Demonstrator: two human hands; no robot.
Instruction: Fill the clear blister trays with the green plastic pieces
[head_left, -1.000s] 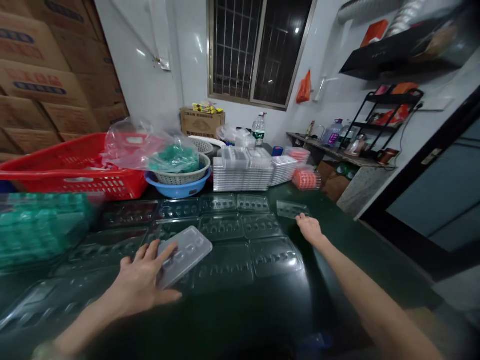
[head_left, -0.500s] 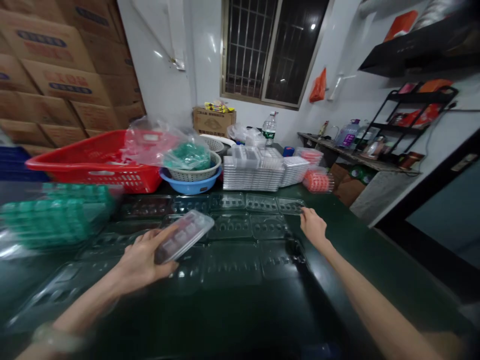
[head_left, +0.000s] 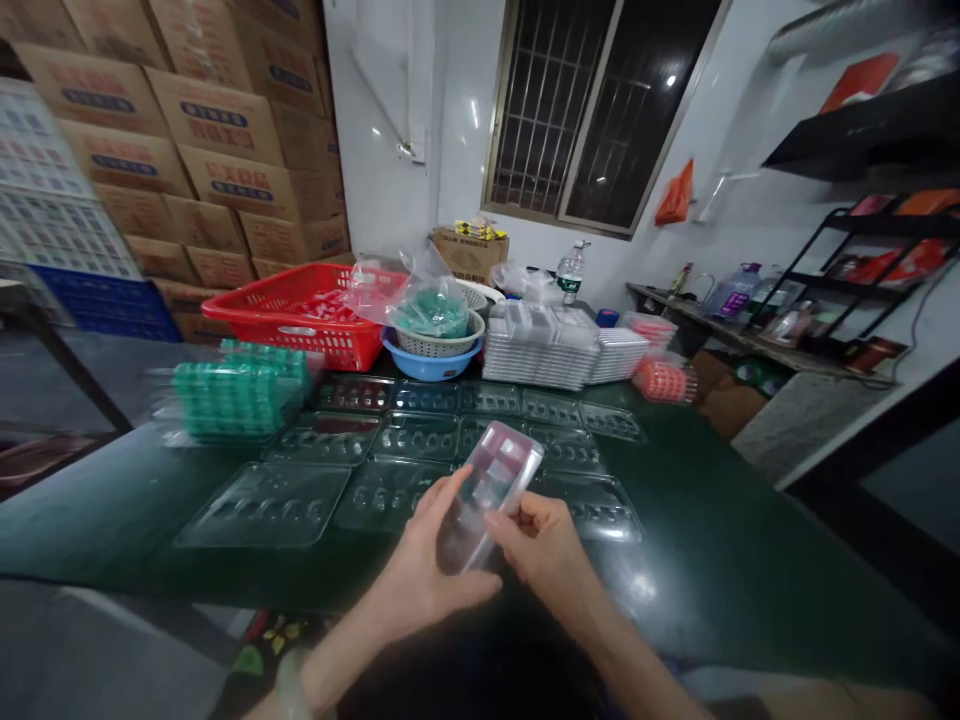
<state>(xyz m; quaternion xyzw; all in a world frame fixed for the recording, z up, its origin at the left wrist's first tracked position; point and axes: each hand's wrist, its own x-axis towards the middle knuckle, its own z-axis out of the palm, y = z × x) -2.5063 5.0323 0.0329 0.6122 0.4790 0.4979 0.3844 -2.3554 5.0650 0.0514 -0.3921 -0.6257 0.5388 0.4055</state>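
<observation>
My left hand (head_left: 439, 555) grips a small stack of clear plastic trays (head_left: 501, 462) with moulded hollows, tilted up above the table. At the stack's right edge is my right hand (head_left: 544, 540), its thumb and fingers pinched against the rim. Whether a single tray is parted from the stack there, I cannot tell. Beyond and around the hands, clear plastic trays lie flat in rows on the dark green table (head_left: 705, 560); a larger-looking one (head_left: 266, 505) is at the near left, another (head_left: 592, 505) just right of my right hand.
Green trays in clear packs (head_left: 232, 395) stand at the left. Along the back are a red basket (head_left: 300, 325), a blue basin (head_left: 433, 365) with a colander, stacked clear trays (head_left: 540, 350) and red-filled packs (head_left: 664, 380). Cardboard boxes (head_left: 225, 120) rise behind; a bottle (head_left: 570, 272) stands near the window.
My right hand has come back from the far right tray to the stack. My left hand has carried the stack rightward and tilted it more upright. The view has turned left.
</observation>
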